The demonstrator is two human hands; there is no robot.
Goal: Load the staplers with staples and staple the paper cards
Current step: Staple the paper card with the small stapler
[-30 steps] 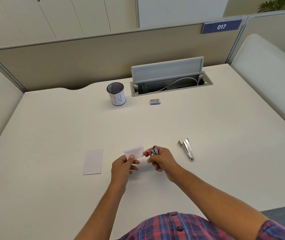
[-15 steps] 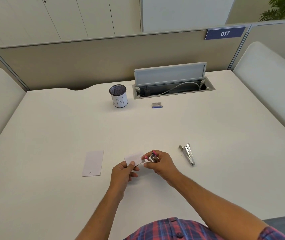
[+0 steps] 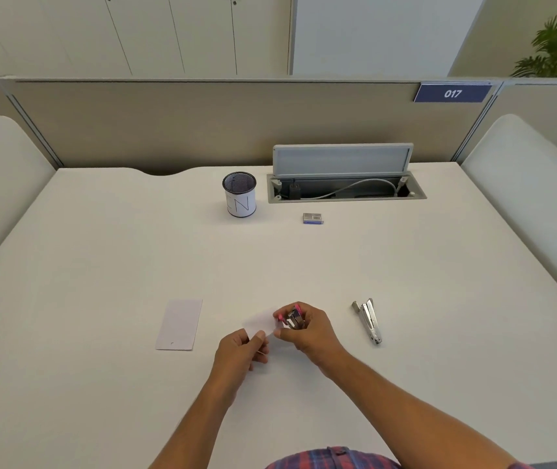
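My left hand (image 3: 241,348) pinches the near corner of a small white paper card (image 3: 259,323) held just above the desk. My right hand (image 3: 307,330) is closed around a small pink stapler (image 3: 292,318), whose metal jaws sit at the card's right edge. A second white card (image 3: 179,324) lies flat on the desk to the left. A silver metal stapler (image 3: 368,319) lies to the right of my hands. A small blue staple box (image 3: 313,218) rests farther back.
A mesh pen cup (image 3: 239,194) with a white label stands at the back centre. Beside it an open cable hatch (image 3: 344,184) is set into the white desk (image 3: 101,265). Beige partitions and padded side panels border the desk.
The view has tilted up a little, so hands and objects sit lower in the frame. The card has dropped closer to the desk and the pink stapler stays at its right edge.
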